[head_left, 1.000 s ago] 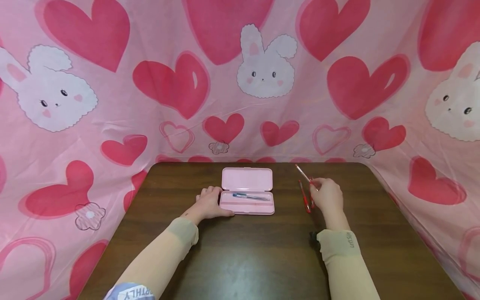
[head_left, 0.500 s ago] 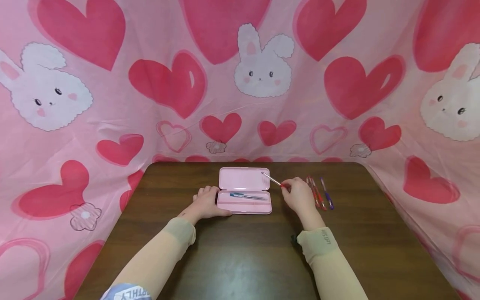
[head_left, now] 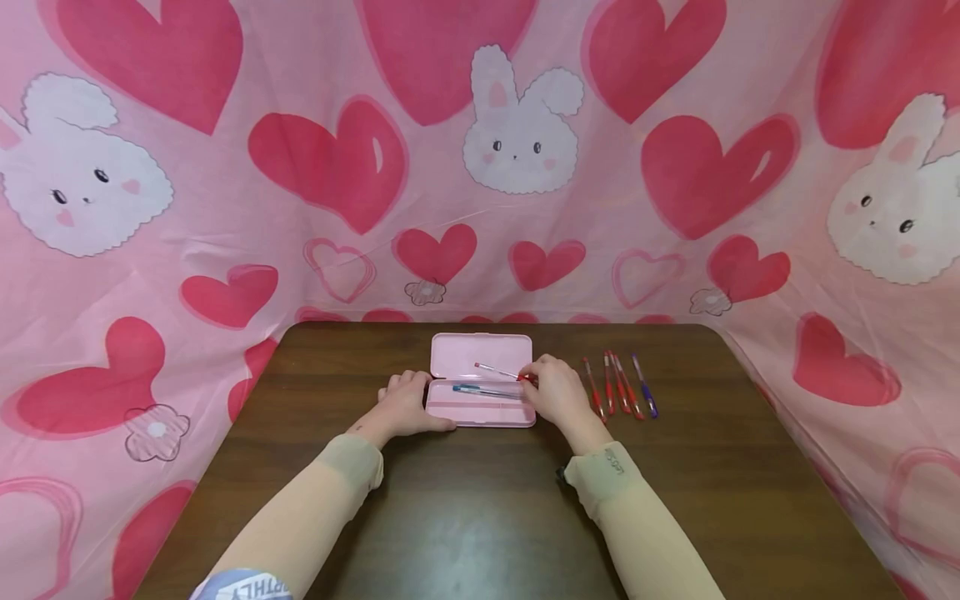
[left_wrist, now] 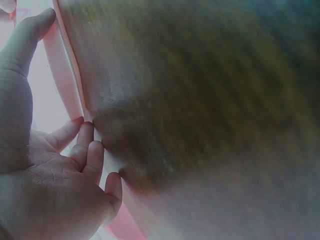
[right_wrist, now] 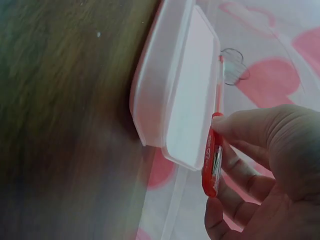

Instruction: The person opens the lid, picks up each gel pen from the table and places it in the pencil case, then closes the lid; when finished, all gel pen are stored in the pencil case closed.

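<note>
An open pink pencil case (head_left: 459, 350) lies on the table, its lid folded back. My left hand (head_left: 401, 404) holds the case at its left end, thumb along the front edge and fingers by the back corner. In the left wrist view the thumb (left_wrist: 30, 32) lies against the case's side. A clear pen with a blue-green end (head_left: 487, 392) rests in the rear compartment. Over the case's right end, my right hand (head_left: 558, 393) pinches a red gel pen (right_wrist: 212, 155) between thumb and fingers. The pen's clear end points left, across the lid.
To the right of the case, several red pens (head_left: 608, 383) and one purple-blue pen (head_left: 644, 386) lie side by side on the brown wooden table (head_left: 480, 508). A pink cloth (head_left: 360, 200) with hearts and rabbits hangs behind and beside the table.
My right hand has carried the red gel pen leftward from the row of pens to over the pencil case, uncovering the other pens. My left hand has stayed at the case.
</note>
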Tool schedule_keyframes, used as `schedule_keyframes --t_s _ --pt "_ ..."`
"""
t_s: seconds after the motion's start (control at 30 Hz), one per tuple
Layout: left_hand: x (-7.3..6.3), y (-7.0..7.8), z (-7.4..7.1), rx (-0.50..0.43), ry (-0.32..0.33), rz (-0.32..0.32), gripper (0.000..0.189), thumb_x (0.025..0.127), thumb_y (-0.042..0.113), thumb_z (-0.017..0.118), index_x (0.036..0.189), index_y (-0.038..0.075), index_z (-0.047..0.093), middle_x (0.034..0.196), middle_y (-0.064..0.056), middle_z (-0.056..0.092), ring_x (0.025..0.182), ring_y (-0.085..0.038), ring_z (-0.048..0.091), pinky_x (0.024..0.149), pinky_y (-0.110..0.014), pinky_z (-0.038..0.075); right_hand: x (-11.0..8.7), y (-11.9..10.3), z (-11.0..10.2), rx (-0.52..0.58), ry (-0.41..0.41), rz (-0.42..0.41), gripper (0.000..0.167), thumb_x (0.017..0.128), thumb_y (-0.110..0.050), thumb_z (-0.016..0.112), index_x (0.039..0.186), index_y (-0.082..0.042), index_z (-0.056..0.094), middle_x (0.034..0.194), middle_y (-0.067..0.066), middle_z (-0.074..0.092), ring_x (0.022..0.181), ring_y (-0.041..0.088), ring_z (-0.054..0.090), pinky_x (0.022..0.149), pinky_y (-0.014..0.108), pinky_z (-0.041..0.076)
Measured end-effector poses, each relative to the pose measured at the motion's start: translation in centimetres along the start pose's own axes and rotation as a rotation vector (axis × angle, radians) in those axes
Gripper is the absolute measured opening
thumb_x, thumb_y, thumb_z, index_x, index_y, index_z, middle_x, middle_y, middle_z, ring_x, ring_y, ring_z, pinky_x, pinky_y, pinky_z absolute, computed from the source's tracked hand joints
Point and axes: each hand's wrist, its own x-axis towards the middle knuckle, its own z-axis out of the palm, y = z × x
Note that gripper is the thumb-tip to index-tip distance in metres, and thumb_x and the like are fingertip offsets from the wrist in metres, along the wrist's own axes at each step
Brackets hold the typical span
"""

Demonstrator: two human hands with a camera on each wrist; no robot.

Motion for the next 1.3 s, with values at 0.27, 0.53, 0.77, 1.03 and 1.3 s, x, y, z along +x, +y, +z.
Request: schedule_keyframes --t_s 0.27,0.53,0.77,1.03,1.3 --pt "-0.3 -0.7 -0.6 0.027 0.013 -0.007 0.105 0.072 0.071 0.092 0.148 0.008 0.056 0.145 -0.015 0.059 0.135 -0.036 0.047 0.113 -0.061 0.04 1.2 -1.6 1.4 0.011 -0.111 -0.056 0.013 0.097 -0.021 0.082 0.108 -0.015 0.087 0.102 0.007 0.075 0.091 0.025 0.068 0.095 0.047 0.061" --pt "-0.4 -0.6 -0.9 0.02 0.004 0.0 0.105 0.073 0.072 0.091 0.149 0.008 0.055 0.145 -0.016 0.059 0.136 -0.037 0.046 0.113 -0.063 0.039 1.6 -2.3 2.4 -0.012 -0.179 -0.097 0.014 0.098 -0.023 0.082 0.11 -0.017 0.088 0.101 0.006 0.077 0.09 0.024 0.068 0.094 0.045 0.061" --pt "-0.3 -0.6 -0.7 0.006 -0.003 -0.01 0.107 0.072 0.072 0.091 0.15 0.008 0.054 0.146 -0.015 0.058 0.137 -0.036 0.045 0.115 -0.063 0.038 1.7 -2.1 2.3 -0.027 -0.215 -0.106 0.014 0.098 -0.022 0.082 0.111 -0.018 0.088 0.102 0.006 0.077 0.092 0.024 0.068 0.096 0.046 0.06" --pt "-0.1 -0.3 -0.5 0.0 -0.002 -0.005 0.106 0.073 0.071 0.091 0.15 0.008 0.054 0.148 -0.015 0.058 0.137 -0.036 0.045 0.115 -0.063 0.039 2.0 -1.8 2.1 -0.037 -0.238 -0.133 0.011 0.098 -0.02 0.082 0.107 -0.019 0.089 0.103 0.005 0.081 0.096 0.026 0.072 0.097 0.047 0.06" --pt "0.0 -0.1 -0.1 -0.01 -0.015 0.0 0.105 0.073 0.071 0.091 0.15 0.009 0.054 0.148 -0.015 0.058 0.137 -0.036 0.046 0.117 -0.064 0.039 1.6 -1.1 2.0 -0.007 -0.254 -0.106 0.013 0.099 -0.022 0.082 0.109 -0.02 0.089 0.104 0.005 0.083 0.092 0.024 0.072 0.096 0.046 0.061"
